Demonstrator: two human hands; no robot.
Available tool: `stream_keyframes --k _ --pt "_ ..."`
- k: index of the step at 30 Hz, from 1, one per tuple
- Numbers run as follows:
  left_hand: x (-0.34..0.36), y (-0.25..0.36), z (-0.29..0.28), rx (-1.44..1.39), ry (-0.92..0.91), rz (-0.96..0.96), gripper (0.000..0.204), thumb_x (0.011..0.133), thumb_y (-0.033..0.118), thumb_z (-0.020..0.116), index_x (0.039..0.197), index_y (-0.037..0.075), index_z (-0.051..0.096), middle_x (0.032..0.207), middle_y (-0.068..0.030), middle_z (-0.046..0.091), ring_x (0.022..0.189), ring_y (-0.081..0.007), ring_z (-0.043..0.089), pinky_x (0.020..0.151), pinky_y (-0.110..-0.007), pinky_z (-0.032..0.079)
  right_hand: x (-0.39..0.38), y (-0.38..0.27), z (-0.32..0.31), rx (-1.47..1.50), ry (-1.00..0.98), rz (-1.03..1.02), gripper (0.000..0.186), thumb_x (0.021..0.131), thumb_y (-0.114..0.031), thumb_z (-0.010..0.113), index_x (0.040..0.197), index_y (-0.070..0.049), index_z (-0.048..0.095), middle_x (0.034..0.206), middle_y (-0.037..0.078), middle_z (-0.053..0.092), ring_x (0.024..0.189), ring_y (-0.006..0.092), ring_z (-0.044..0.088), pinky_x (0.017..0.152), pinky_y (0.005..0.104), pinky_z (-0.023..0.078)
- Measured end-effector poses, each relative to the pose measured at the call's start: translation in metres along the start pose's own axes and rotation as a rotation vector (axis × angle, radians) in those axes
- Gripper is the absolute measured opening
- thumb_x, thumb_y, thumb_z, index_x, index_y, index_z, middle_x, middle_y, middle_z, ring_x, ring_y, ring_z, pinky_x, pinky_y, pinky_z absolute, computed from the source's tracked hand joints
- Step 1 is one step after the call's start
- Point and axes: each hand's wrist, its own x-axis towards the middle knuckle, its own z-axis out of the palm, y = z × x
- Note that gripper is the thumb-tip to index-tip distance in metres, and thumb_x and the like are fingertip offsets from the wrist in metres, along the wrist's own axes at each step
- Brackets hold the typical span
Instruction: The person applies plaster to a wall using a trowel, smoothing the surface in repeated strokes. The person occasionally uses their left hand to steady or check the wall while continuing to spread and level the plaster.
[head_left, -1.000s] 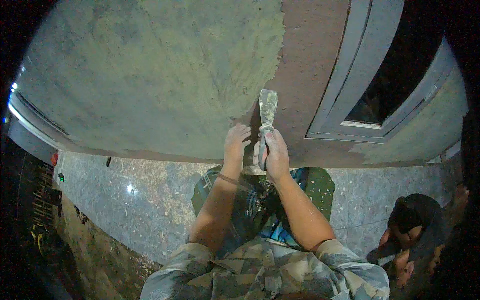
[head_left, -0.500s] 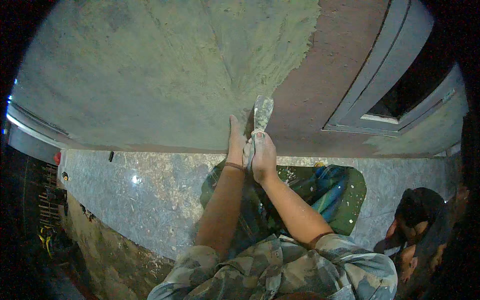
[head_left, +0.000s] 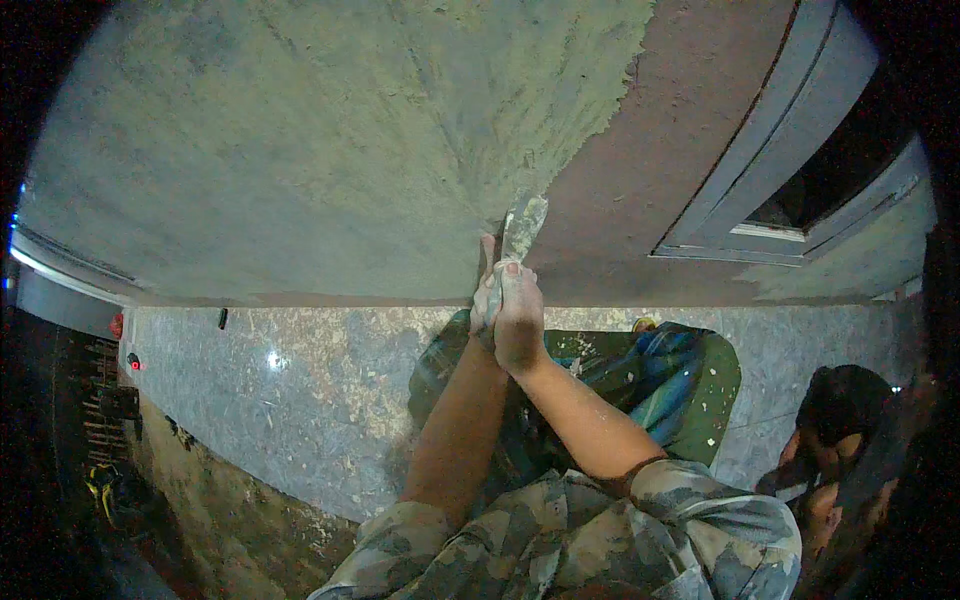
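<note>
My right hand is closed around the handle of a putty knife. Its thumb lies along the base of the metal blade, which is smeared with pale filler and points up at the wall. My left hand is pressed close against the right one, at the left of the handle. A straight finger of it reaches up toward the wall, while its other fingers are mostly hidden. Whitish residue coats both hands. Ahead, the wall carries a greenish-grey coat with a ragged edge; bare brownish surface lies right of that edge.
A grey framed opening is set in the wall at right. Pale spatter marks the tiled floor, where a small dark object lies by the wall. Another person is low down at far right.
My left hand has shifted right, closer against my right hand. The putty knife leans slightly more to the right, still in my right hand. The whole view has shifted a little.
</note>
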Motion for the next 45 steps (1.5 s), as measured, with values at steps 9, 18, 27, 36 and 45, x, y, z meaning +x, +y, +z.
stream_keyframes --k 9,18,27,36,45 --pt "-0.006 -0.003 -0.010 0.035 0.035 0.031 0.078 0.085 0.081 0.038 0.106 0.007 0.053 0.093 -0.0082 0.050 0.081 -0.0225 0.044 0.071 -0.039 0.039 0.013 0.036 -0.001 -0.697 0.209 -0.504 0.038 0.110 -0.031 0.029 0.091 -0.006 0.051 0.063 0.010 0.049 0.048 0.0219 0.048 0.057 0.0364 0.045" --pt "-0.008 -0.008 -0.011 0.050 0.036 0.050 0.074 0.087 0.076 0.040 0.112 0.006 0.050 0.102 -0.0103 0.046 0.091 -0.0243 0.041 0.078 -0.040 0.036 0.026 0.071 -0.013 0.538 -0.379 -0.244 0.035 0.107 -0.031 0.033 0.100 -0.006 0.057 0.082 0.013 0.063 0.064 0.0272 0.057 0.075 0.0426 0.047" --pt "-0.007 -0.005 0.004 0.056 0.032 0.074 0.071 0.089 0.070 0.043 0.119 0.005 0.046 0.111 -0.0124 0.042 0.100 -0.0261 0.037 0.085 -0.041 0.033 0.021 -0.001 0.016 -0.118 0.085 -0.069 0.032 0.110 -0.035 0.036 0.104 -0.008 0.052 0.073 0.006 0.053 0.054 0.0184 0.050 0.049 0.0344 0.044" --pt "-0.011 -0.002 -0.002 0.080 0.035 0.092 0.069 0.091 0.064 0.045 0.125 0.004 0.043 0.120 -0.0145 0.038 0.109 -0.0279 0.034 0.091 -0.043 0.030 0.011 -0.034 0.027 0.143 0.043 -0.150 0.027 0.110 -0.026 0.037 0.094 -0.008 0.050 0.064 0.006 0.051 0.046 0.0175 0.046 0.043 0.0329 0.039" --pt "-0.004 -0.001 0.010 0.088 0.021 0.102 0.068 0.093 0.058 0.047 0.132 0.003 0.039 0.129 -0.0166 0.034 0.118 -0.0297 0.030 0.098 -0.044 0.027 0.008 -0.056 0.028 0.301 -0.011 0.021 0.037 0.109 -0.041 0.035 0.109 -0.007 0.050 0.065 0.006 0.051 0.048 0.0167 0.048 0.045 0.0316 0.040"
